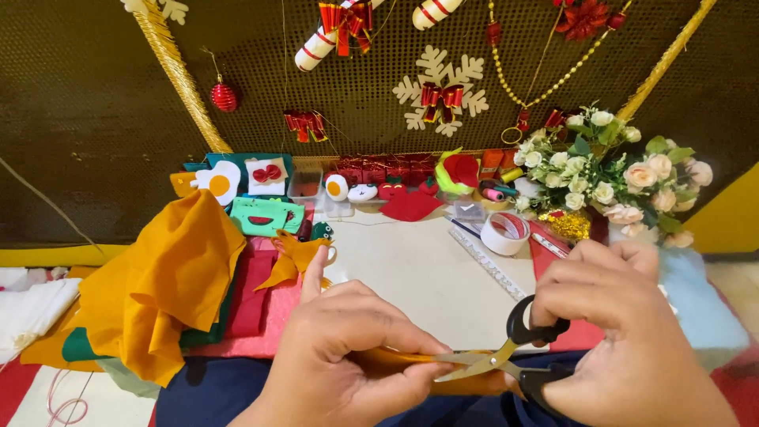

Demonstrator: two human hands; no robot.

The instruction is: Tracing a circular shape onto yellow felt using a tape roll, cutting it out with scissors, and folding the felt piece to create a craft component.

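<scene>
Scissors [506,357], black-handled, gripped in right hand [632,340], blades parted on orange felt [395,360] pinched flat by left hand [348,348], all just below the tabletop [411,277]. Better to keep felt taut, feed it deep between blades, close slowly, left fingertips [431,348] clear of the edge.

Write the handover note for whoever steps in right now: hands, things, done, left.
Left hand: pinches an orange felt strip in front of the body.
Right hand: holds black-handled scissors, blades open on the strip.
Nearby: orange felt pile at left, tape roll and ruler on the white table.
Done: cut started, judging by the blades.
Left: finish the cut.
</scene>
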